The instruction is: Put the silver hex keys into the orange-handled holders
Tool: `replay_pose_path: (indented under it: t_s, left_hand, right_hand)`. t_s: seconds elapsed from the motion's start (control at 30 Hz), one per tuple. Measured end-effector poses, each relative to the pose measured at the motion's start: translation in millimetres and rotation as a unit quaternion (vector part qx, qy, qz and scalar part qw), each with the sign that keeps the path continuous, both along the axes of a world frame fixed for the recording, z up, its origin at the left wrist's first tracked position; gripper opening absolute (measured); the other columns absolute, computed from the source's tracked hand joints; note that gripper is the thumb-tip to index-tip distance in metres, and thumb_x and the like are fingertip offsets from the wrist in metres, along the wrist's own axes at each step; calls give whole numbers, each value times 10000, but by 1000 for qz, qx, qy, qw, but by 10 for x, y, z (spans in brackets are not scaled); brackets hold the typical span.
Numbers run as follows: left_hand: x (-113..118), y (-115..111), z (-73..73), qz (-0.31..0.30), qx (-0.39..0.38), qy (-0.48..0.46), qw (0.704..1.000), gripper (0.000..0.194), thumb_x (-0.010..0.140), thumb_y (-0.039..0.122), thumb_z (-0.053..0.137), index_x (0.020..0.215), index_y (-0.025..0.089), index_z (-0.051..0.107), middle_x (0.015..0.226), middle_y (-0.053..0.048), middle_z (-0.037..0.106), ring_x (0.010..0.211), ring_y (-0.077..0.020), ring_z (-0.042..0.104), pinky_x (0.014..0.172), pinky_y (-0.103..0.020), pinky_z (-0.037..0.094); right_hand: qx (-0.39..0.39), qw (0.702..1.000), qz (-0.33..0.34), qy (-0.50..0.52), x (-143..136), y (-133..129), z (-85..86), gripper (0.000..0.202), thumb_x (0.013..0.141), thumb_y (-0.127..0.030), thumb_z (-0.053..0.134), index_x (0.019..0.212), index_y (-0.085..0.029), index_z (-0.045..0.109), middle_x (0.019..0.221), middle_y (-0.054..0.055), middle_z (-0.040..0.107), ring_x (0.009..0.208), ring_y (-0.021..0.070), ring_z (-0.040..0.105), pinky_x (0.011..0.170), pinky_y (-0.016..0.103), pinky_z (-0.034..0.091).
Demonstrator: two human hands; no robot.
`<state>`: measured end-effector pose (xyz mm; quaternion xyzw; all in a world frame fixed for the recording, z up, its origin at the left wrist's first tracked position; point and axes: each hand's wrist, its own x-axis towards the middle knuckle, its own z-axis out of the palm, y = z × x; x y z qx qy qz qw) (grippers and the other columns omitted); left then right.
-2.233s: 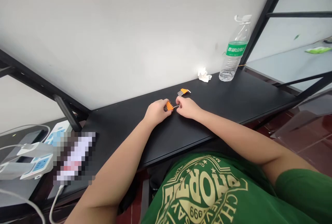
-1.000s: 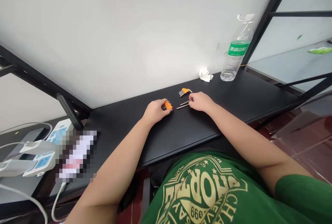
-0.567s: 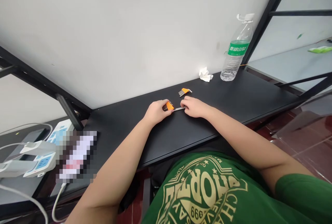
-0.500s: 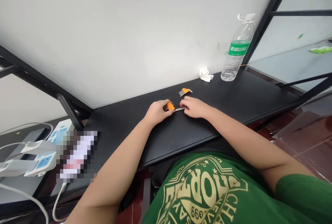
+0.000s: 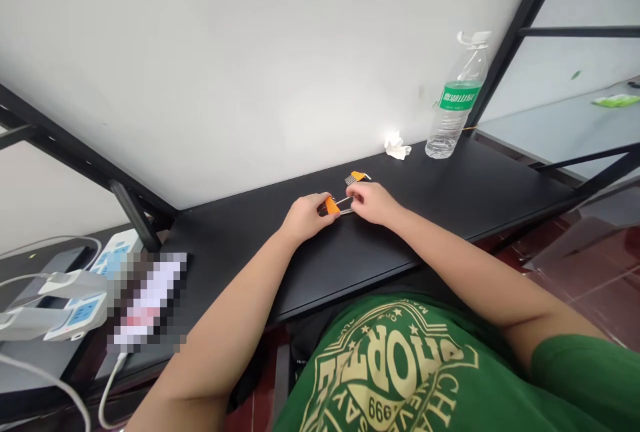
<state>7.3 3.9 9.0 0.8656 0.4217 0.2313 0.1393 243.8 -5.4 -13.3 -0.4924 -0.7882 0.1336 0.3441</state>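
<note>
An orange holder (image 5: pixel 333 205) with thin metal rods is pinched between the thumb and fingers of my left hand (image 5: pixel 306 217), low over the black tabletop (image 5: pixel 220 239). The fingers of my right hand (image 5: pixel 371 203) are closed on the end of a thin metal rod (image 5: pixel 345 201) that reaches to the holder. Another rod lies just below it, between the hands. Behind my right hand a second orange holder (image 5: pixel 358 176) with several metal rods rests on the tabletop.
A crumpled white tissue (image 5: pixel 397 146) and a clear bottle (image 5: pixel 457 102) with a green label stand near the wall. At the left are a power strip (image 5: pixel 83 312), white cables and a blurred phone (image 5: pixel 150 299). Black metal frame bars rise at both sides.
My right hand has shifted slightly up and left. A rod now slants up from the orange holder to its fingers, apart from the lower one. My left hand has barely moved.
</note>
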Motion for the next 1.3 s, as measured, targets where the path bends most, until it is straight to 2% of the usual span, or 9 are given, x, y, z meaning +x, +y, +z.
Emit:
replay_pose_path:
  t_s: [0.13,0.27,0.5,0.73,0.9,1.03,1.13,1.23,1.3]
  left_hand:
    - [-50,41,-2,22,-13,5,1000,167,848,394,727,898,245,670,777,32,641,699,-155,556,662,-291,400]
    - [-45,35,13,26,-15,8,1000,164,843,388,734,892,246,668,765,35,631,689,-152,544,653,-290,394]
    - [-47,29,-2,9,-13,-8,1000,164,853,380,727,868,236,650,746,34,616,672,-148,529,643,-287,393]
    - [5,-21,-6,-45,-15,-31,998,192,868,401,737,927,231,670,750,36,590,667,-140,496,658,-280,398]
    - [66,-76,21,-64,-4,-35,997,162,877,364,716,892,220,642,759,27,592,681,-139,501,667,-281,398]
    - [55,-52,13,-55,0,-17,998,177,862,378,726,915,226,652,758,30,589,676,-142,500,664,-286,402]
    - [10,-14,15,-21,10,1,1000,186,848,380,735,939,234,664,772,31,603,681,-146,508,662,-288,398]
    - [-42,17,30,11,-1,9,1000,167,849,381,724,929,244,674,781,28,628,692,-152,530,657,-288,400]
    - [-63,27,37,28,-9,10,1000,175,844,394,727,927,248,680,760,28,619,684,-156,529,642,-288,394]
  right_hand:
    - [-70,992,-59,-85,189,138,-32,88,869,-139,595,869,-207,652,916,53,668,830,205,601,725,309,407]
    - [-84,990,-15,-112,170,89,-48,101,923,-302,663,938,-204,678,1089,83,649,883,207,613,737,311,431]
    - [-54,987,59,-137,-6,-56,-39,119,896,-143,607,979,-195,675,1056,84,627,810,189,579,703,313,421]
    - [-17,993,106,45,1,-27,-43,133,906,-227,639,1037,-209,633,1000,44,669,864,187,630,762,312,487]
    - [-19,986,137,97,-106,-64,-55,99,906,-185,592,991,-218,631,917,10,710,787,162,643,742,295,479]
    - [-5,991,99,92,-97,-54,-44,163,835,-138,605,972,-221,637,814,-21,664,696,148,587,684,278,447]
    - [-1,997,21,69,17,28,-24,200,788,-94,607,937,-217,659,756,-28,637,678,151,565,704,283,445]
    - [-52,997,-62,6,172,147,-23,183,806,-82,599,900,-209,690,789,2,668,730,173,591,720,295,441]
    - [-77,993,-76,-51,239,202,-37,155,828,-90,608,866,-202,708,860,32,692,779,184,606,735,301,444]
